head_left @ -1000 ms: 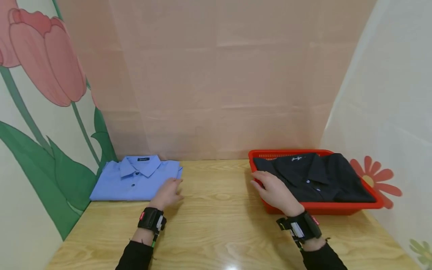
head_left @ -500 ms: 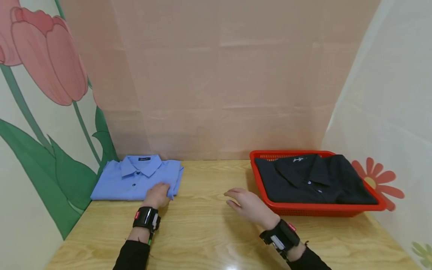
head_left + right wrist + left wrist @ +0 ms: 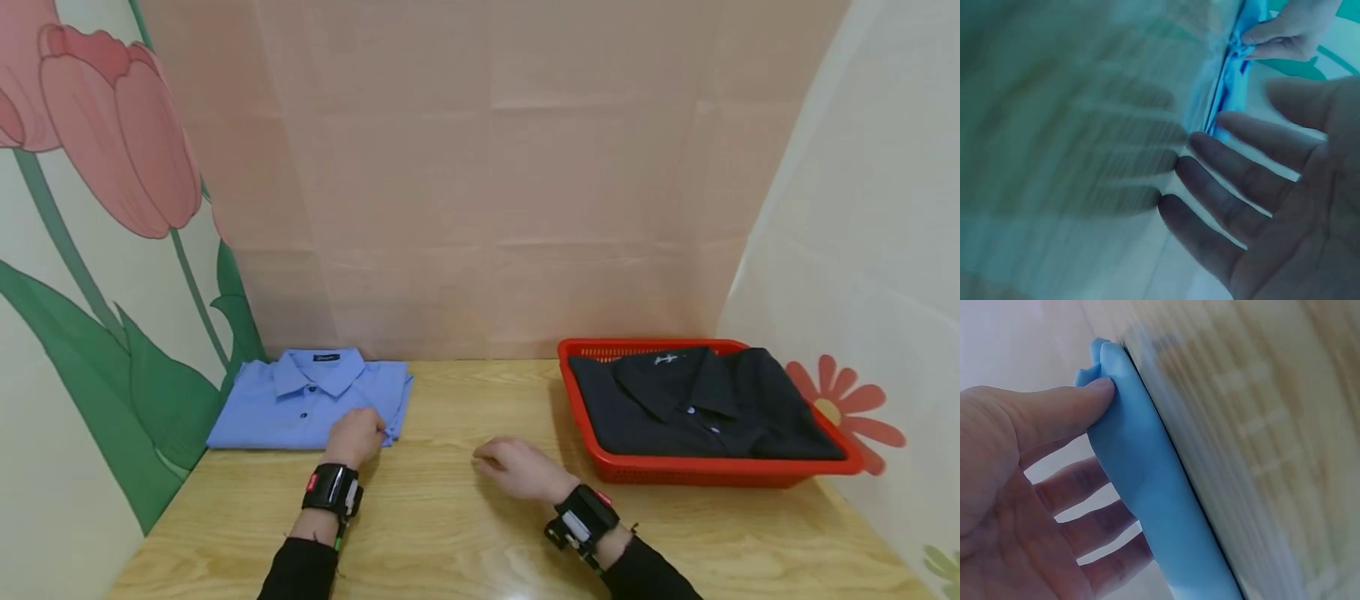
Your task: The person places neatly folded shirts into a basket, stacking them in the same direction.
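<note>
— Where's the blue shirt (image 3: 307, 404)?
— Folded flat at about ten o'clock on the wooden table (image 3: 465, 533), against the tulip wall, collar at the far edge. Long axis roughly nine to three.
— Nearer hand?
— Left hand (image 3: 356, 435), already on the near right corner: thumb on top, fingers underneath, pinching the folded edge. Clear in the left wrist view (image 3: 1141, 487).
— And the right hand (image 3: 513, 467)?
— Mid-table, above the wood, fingers spread and relaxed, holding nothing. Shirt at its ten o'clock, apart from it.
— Containers?
— One red basket (image 3: 675, 473) at two o'clock, a folded black shirt (image 3: 697, 404) lying inside.
</note>
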